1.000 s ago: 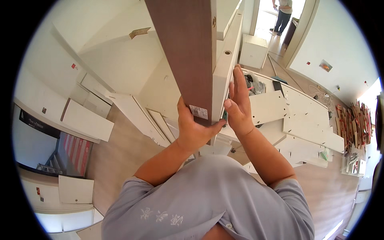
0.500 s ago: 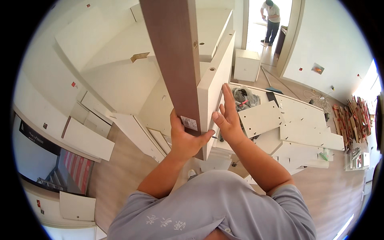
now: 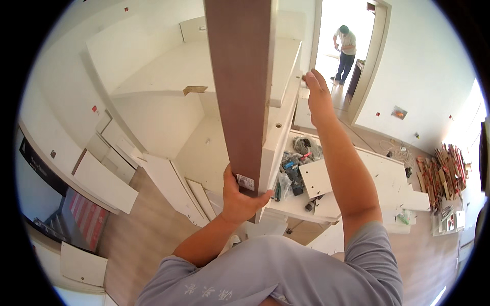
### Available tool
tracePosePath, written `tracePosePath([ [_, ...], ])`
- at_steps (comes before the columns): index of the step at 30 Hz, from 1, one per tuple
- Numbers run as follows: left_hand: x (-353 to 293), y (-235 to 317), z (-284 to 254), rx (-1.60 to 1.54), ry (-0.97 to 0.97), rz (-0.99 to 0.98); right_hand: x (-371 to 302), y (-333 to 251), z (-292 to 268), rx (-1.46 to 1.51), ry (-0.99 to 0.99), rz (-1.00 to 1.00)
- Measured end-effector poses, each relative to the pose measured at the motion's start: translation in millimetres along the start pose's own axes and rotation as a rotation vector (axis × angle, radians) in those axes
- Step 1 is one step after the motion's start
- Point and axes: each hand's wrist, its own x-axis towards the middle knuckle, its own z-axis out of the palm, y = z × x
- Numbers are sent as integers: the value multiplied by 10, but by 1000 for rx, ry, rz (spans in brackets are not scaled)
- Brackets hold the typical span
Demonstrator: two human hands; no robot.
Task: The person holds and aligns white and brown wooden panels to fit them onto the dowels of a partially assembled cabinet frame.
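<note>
A tall brown board (image 3: 240,86) stands upright in front of me, with a white edge and a small label near its lower end. My left hand (image 3: 239,198) grips that lower end from beneath. My right hand (image 3: 317,96) is stretched up and forward, fingers resting on the white edge of the cabinet panel (image 3: 286,109) beside the board. Behind the board stands a large white cabinet carcass (image 3: 168,86), partly hidden by it.
White panels (image 3: 104,181) lie on the wooden floor at left and right (image 3: 388,178). A bag of tools and fittings (image 3: 296,163) rests on a panel. Wood offcuts (image 3: 446,168) are piled at far right. Another person (image 3: 346,51) stands in the doorway.
My right hand has slid from beside the board's lower end up along the white panel edge, arm now extended. The view has tilted upward; my left hand keeps its grip.
</note>
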Motion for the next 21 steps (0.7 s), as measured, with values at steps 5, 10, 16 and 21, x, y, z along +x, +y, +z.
tracePosePath([
  [5, -34, -19, 6, 9, 7, -27, 527, -169, 119, 96, -214, 167],
  [10, -28, 2, -43, -52, 9, -59, 666, -34, 184, 221, -182, 69],
  [16, 50, -39, -61, -14, 47, -53, 876, -302, 262, 135, -118, -42],
  [21, 197, -268, -233, -49, 157, 18, 870, -127, 282, 147, -95, -18],
])
